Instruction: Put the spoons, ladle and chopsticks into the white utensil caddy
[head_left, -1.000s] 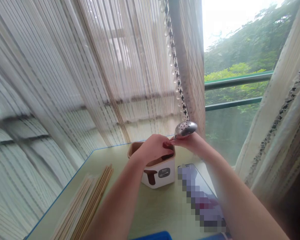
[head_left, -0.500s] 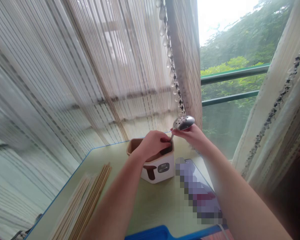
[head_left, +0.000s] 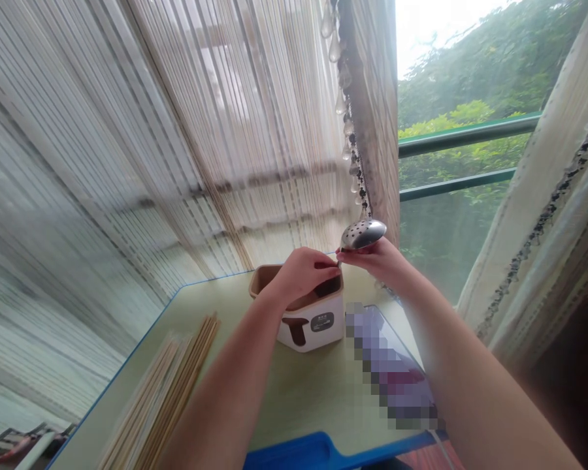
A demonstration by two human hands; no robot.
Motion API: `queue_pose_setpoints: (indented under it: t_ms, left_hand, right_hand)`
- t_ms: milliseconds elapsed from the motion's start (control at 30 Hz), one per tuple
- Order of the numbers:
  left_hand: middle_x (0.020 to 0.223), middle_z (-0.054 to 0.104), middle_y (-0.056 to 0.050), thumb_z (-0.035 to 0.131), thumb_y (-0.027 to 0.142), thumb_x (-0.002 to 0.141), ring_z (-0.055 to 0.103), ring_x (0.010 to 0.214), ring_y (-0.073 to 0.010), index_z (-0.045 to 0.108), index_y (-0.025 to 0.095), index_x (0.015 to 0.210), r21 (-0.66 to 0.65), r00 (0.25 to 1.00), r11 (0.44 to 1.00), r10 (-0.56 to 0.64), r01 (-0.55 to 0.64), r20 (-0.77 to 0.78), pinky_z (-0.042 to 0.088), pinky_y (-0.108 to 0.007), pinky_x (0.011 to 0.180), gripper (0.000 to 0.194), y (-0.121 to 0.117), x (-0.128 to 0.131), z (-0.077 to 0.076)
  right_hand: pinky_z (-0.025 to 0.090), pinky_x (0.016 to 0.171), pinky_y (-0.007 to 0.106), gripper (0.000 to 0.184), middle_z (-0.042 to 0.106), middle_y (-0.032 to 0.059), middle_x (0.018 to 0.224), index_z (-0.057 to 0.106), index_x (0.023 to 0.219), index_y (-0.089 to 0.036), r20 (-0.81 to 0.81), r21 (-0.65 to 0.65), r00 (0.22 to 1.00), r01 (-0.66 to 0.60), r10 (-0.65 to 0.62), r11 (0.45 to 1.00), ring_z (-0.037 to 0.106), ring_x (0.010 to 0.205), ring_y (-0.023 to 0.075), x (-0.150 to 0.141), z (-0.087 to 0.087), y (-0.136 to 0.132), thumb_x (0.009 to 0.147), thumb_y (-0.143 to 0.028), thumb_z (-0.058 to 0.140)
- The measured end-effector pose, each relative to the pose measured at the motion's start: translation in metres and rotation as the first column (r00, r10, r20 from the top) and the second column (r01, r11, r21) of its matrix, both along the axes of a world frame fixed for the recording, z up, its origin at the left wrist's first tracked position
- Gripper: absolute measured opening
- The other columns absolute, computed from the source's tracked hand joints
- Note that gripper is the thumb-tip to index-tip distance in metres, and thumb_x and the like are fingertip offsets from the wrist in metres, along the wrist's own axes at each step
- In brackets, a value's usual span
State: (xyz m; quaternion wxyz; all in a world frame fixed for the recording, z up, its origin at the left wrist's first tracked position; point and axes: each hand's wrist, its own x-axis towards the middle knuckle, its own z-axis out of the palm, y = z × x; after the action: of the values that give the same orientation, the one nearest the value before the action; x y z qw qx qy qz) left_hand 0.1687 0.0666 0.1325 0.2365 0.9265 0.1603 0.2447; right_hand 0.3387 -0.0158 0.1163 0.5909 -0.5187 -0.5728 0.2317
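A metal slotted ladle [head_left: 364,234] is held bowl up over the right end of a white utensil holder [head_left: 310,335] with a brown inside and rim. My right hand [head_left: 383,260] is closed near the ladle's neck, just under the perforated bowl. Fingers of my left hand [head_left: 308,275] pinch the handle lower down, at the holder's rim. Most of the handle is hidden by my hands and the holder wall. Whether its lower end is inside the holder cannot be made out.
Left of my left forearm lies a bundle of chopsticks [head_left: 176,385] on the pale table [head_left: 298,398]. A blurred-out flat object [head_left: 396,372] lies right of the holder. A blue tray edge [head_left: 294,452] is at the front; curtains [head_left: 200,130] and a window stand behind.
My left hand has risen slightly with its fingers higher on the ladle's handle. The ladle's bowl sits a little higher and further right, partly because the view shifted.
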Motion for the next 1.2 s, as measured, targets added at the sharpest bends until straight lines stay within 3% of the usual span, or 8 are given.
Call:
queue_pose_setpoints:
  t_ms: [500,733,1200]
  left_hand:
    - [0.077,0.069,-0.002,0.058,0.035,0.079,0.057,0.069,-0.0130,0.072,0.018,0.089,0.041,1.000,0.999,0.015,-0.014,-0.020,0.042,-0.023,0.066,0.024,-0.0041,0.0039,-0.0011]
    - [0.064,0.063,0.000,0.055,0.035,0.081,0.050,0.060,-0.0111,0.072,0.017,0.081,0.153,0.998,0.988,0.021,-0.012,-0.055,0.037,-0.023,0.058,0.025,-0.0057,0.0021,0.0015]
    - [0.073,0.066,-0.002,0.056,0.040,0.080,0.054,0.065,-0.0121,0.070,0.017,0.083,0.100,1.000,0.995,0.016,-0.014,-0.027,0.040,-0.024,0.062,0.027,-0.0061,0.0035,-0.0005]
  right_hand:
    - [0.049,0.075,0.034,0.031,0.070,0.0036,0.081,0.068,0.075,-0.019,0.022,0.010,1.000,-0.017,0.017,1.000,0.064,0.082,0.0210,0.0028,0.0004,-0.0026,0.056,-0.041,0.077]
    - [0.049,0.073,0.034,0.030,0.070,0.0035,0.080,0.069,0.073,-0.020,0.050,0.011,0.999,0.011,-0.011,1.000,0.064,0.082,0.0217,0.0000,0.0005,-0.0030,0.056,-0.044,0.076]
    - [0.048,0.069,0.031,0.027,0.068,0.0016,0.076,0.067,0.071,-0.020,0.061,0.031,0.998,0.006,-0.007,1.000,0.063,0.078,0.0194,0.0010,0.0014,-0.0042,0.058,-0.042,0.076]
